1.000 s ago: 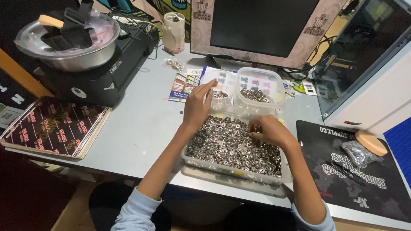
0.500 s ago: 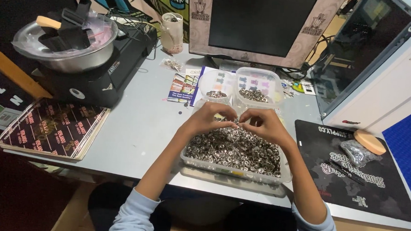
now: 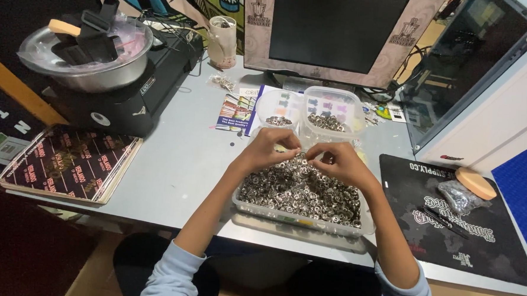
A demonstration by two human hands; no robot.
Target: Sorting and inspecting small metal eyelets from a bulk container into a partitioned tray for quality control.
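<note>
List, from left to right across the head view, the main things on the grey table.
Stack of dark printed sheets → metal bowl on a black machine → glass jar → left hand → right hand, both over the tray of small metal rings → black mat → tan round pad.

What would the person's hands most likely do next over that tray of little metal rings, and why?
Probably carry the pinched ring to one of the two small clear tubs behind the tray. Both hands, left hand and right hand, meet fingertip to fingertip above the tray of metal rings, seemingly working one small piece, and the tubs already hold a few such rings.
</note>
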